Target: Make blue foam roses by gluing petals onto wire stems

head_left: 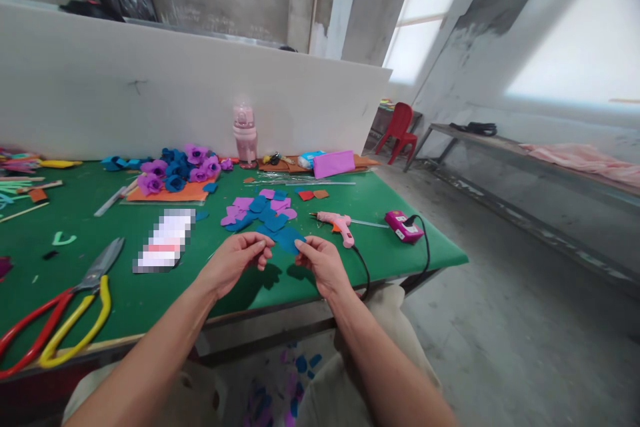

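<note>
A blue petal-shaped piece (286, 240) is pinched at its right side by my right hand (323, 265), thumb on top. My left hand (239, 259) is closed in a pinch just left of that piece; what its fingertips hold, if anything, I cannot make out. Behind both hands lies a loose pile of purple pieces (243, 203) and blue pieces (275, 220). To the right rests a pink glue gun (336, 221) with a clear glue stick (369, 223) out of its back. Finished purple flowers (153, 177) and blue flowers (175, 182) sit on orange sheets (167, 194) at the back left.
Large scissors (95, 277) with red and yellow handles lie at the left front. A pixelated item (165, 240) lies left of my hands. A pink bottle (245, 137) stands against the white board (190, 80). The glue gun's cord runs off the green table (425, 240) near a magenta power box (403, 227).
</note>
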A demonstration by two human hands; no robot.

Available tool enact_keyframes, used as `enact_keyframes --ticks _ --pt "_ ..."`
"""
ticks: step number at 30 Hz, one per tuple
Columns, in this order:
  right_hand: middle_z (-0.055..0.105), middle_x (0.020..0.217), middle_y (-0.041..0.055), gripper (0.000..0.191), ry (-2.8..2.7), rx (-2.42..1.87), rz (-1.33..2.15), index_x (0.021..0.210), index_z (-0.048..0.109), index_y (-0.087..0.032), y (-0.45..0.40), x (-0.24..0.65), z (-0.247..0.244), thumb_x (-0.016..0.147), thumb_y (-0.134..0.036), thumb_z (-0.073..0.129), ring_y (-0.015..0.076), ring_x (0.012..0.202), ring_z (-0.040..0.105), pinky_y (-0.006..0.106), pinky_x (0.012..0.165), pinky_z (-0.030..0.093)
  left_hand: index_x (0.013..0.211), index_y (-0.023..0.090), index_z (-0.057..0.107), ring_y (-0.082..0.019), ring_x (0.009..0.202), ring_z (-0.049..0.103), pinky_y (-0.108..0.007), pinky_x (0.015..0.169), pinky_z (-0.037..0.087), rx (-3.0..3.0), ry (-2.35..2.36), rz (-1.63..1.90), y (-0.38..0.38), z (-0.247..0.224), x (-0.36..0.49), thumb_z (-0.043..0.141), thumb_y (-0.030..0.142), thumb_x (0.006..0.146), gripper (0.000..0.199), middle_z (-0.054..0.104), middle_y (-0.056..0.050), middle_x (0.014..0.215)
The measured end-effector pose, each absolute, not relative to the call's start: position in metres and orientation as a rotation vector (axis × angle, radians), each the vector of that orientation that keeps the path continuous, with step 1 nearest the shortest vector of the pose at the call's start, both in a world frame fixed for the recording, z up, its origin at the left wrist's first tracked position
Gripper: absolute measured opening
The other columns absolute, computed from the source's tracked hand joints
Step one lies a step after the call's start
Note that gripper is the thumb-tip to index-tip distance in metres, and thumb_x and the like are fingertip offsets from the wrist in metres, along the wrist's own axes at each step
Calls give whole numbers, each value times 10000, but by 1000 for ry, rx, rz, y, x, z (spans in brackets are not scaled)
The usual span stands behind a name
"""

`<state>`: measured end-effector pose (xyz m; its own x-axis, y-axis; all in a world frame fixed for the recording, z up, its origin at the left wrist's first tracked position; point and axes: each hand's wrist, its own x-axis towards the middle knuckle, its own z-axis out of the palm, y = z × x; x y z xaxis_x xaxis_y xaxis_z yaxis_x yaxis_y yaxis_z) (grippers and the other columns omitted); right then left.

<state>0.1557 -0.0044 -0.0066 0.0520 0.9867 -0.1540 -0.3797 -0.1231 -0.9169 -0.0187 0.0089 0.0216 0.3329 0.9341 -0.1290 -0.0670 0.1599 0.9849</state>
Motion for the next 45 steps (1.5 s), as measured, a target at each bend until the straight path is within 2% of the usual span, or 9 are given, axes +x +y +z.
enact_keyframes --ticks 12,16,18,22,26,30,36,39,45 --pt "553 484 -47 300 -737 -1036 1369 648 546 -149 1 160 -10 566 -348 755 61 444 495 180 472 407 544 140 634 -89 460 468 -195 451 334 1820 949 341 -16 34 -12 667 342 646 228 545 23 460" --pt "555 480 -48 296 -730 -1046 1367 650 551 -149 0 160 -10 563 -344 755 58 439 494 176 472 404 849 209 702 -140 703 581 -199 577 393 2071 623 111 -22 34 -13 631 224 665 198 683 -18 837" --pt "552 477 -49 291 -737 -1042 1377 642 549 -148 0 160 -10 567 -342 753 57 439 494 175 473 407 880 218 686 -151 761 587 -212 633 412 2102 745 226 -19 34 -15 588 193 688 217 679 -20 883" --pt "541 477 -49 277 -770 -1035 1409 617 552 -143 -3 155 -11 580 -340 744 56 447 488 178 480 417 755 173 615 -106 515 506 -206 478 382 1800 1258 773 -4 31 -13 546 335 750 177 588 12 619" --pt "553 490 -36 262 -826 -1043 1437 622 579 -133 -8 145 -14 590 -344 731 59 451 486 189 493 422 932 174 557 -91 434 460 -194 381 341 1394 1240 1035 4 24 -5 636 414 679 358 542 46 579" --pt "565 517 -22 280 -895 -1065 1430 645 592 -132 -13 137 -17 597 -378 716 72 466 501 205 505 422 774 149 595 -86 456 485 -187 402 359 1291 1225 1102 9 14 -2 687 387 629 294 547 35 559" --pt "655 757 22 462 -1293 -1365 956 1096 524 -190 1 190 0 733 -472 567 121 587 561 241 561 429 715 148 600 -89 432 476 -185 395 347 1333 1257 1027 22 5 -8 674 372 623 253 530 36 494" --pt "656 879 67 379 -1424 -1827 382 1010 559 -192 20 237 7 777 -486 502 175 774 593 264 654 413 678 155 596 -96 405 465 -187 376 310 1473 1287 851 26 -2 -9 641 372 636 226 509 41 444" --pt "642 594 82 198 -1572 -2164 612 640 586 -155 55 276 -1 663 -345 634 240 740 613 269 627 401 638 176 601 -106 393 503 -214 463 347 1784 1386 712 33 -7 -6 599 351 647 176 535 52 416"
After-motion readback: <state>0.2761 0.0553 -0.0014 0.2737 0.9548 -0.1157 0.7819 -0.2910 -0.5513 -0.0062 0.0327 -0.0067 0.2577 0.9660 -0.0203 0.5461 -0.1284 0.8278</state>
